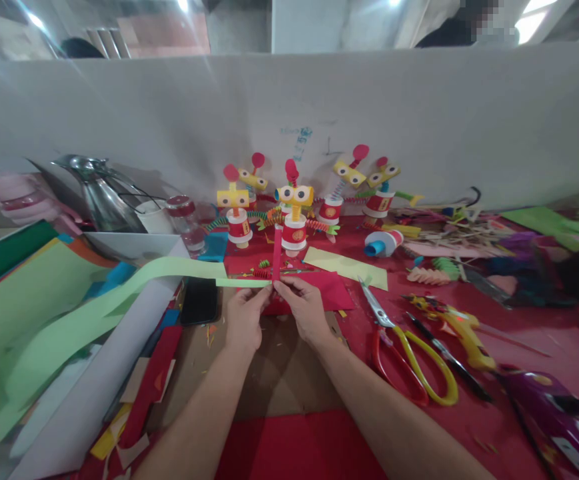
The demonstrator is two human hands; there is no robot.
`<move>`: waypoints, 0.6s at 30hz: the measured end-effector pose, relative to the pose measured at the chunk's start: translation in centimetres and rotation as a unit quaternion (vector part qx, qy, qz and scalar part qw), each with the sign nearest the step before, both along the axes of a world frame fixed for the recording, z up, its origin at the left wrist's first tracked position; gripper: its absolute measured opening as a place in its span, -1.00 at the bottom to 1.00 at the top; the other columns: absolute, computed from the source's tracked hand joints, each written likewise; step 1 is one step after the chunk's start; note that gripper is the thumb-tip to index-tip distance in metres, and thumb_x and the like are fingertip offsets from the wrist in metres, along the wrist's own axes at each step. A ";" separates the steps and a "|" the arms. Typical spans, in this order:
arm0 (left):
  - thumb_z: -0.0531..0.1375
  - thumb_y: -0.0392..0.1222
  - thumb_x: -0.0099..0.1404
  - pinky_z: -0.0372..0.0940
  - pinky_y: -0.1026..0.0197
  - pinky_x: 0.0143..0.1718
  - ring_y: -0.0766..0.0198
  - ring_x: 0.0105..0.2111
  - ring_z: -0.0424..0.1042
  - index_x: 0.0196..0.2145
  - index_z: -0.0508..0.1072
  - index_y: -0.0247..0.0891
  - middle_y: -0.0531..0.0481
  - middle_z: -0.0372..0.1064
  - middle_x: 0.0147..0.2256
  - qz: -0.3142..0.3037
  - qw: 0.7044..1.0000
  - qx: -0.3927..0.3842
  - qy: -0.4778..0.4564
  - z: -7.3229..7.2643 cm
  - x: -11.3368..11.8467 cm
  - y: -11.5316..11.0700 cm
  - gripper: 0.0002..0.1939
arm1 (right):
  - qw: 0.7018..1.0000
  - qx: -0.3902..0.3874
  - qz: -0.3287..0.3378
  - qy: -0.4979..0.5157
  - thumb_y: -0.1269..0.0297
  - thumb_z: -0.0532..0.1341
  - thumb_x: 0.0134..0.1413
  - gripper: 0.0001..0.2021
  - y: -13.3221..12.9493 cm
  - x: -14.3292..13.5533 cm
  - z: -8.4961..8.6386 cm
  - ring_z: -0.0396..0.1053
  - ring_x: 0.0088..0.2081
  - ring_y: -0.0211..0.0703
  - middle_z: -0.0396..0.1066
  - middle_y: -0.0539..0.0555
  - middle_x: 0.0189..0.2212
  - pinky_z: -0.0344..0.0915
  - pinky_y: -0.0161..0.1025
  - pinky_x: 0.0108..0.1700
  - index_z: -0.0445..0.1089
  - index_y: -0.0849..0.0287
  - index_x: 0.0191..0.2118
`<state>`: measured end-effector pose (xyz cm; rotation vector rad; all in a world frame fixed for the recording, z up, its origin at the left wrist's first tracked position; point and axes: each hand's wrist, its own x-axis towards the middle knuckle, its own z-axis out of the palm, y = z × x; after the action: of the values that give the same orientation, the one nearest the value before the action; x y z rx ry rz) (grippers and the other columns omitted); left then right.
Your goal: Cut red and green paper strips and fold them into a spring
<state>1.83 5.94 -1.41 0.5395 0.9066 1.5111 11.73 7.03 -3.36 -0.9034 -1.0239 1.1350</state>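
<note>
My left hand (247, 313) pinches the joint where a light green paper strip (243, 283) meets a red paper strip (277, 250). Its fingertips almost touch those of my right hand (302, 308), which is closed on the same joint. Leftward runs the green strip, while the red one points away from me, at a right angle to it. Behind the hands stand several paper-cup figures (295, 233) with yellow heads and folded paper arms. Red paper (326, 290) and a brown board (289, 373) lie beneath the hands.
To the right lie scissors (409, 360), a black pen (449, 357), a yellow glue gun (469, 333) and a purple tool (559, 420). On the left are a phone (199, 301), a box of coloured paper (134, 241), a glass jar (188, 227) and a metal jug (104, 197).
</note>
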 end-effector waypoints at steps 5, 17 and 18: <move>0.41 -0.26 -0.21 0.31 0.21 -0.22 0.30 -0.42 0.44 -0.47 0.53 -0.36 -0.03 0.49 -0.48 -0.032 0.998 0.037 0.038 -0.5 -0.3 0.1 -0.73 | 1.000 -0.007 -0.008 0.028 0.19 0.34 -0.16 -0.84 0.4 0.2 -0.3 0.29 -0.46 -0.25 0.43 -0.03 -0.51 0.26 -0.26 -0.33 0.51 0.12 -0.40; 0.42 -0.39 -0.29 0.37 0.17 -0.22 0.29 -0.42 0.47 -0.50 0.50 -0.33 -0.01 0.50 -0.46 -0.025 0.999 -0.034 -0.017 -0.7 -1.0 0.6 -0.71 | 0.997 -0.038 0.035 0.061 0.22 0.36 -0.23 -0.84 0.3 0.1 -0.1 0.28 -0.47 -0.27 0.43 -0.05 -0.53 0.24 -0.28 -0.33 0.50 0.14 -0.44; 0.42 -0.39 -0.29 0.36 0.18 -0.22 0.30 -0.43 0.46 -0.52 0.50 -0.34 -0.01 0.49 -0.49 -0.025 0.999 -0.039 -0.008 -0.7 -1.0 0.6 -0.72 | 0.997 -0.034 0.034 0.055 0.22 0.36 -0.23 -0.85 0.3 0.1 -0.1 0.30 -0.47 -0.26 0.44 -0.04 -0.52 0.25 -0.27 -0.32 0.50 0.14 -0.44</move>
<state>0.81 6.53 -2.10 0.4885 0.9296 1.4271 11.88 7.30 -3.45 -0.8551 -0.9356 1.2701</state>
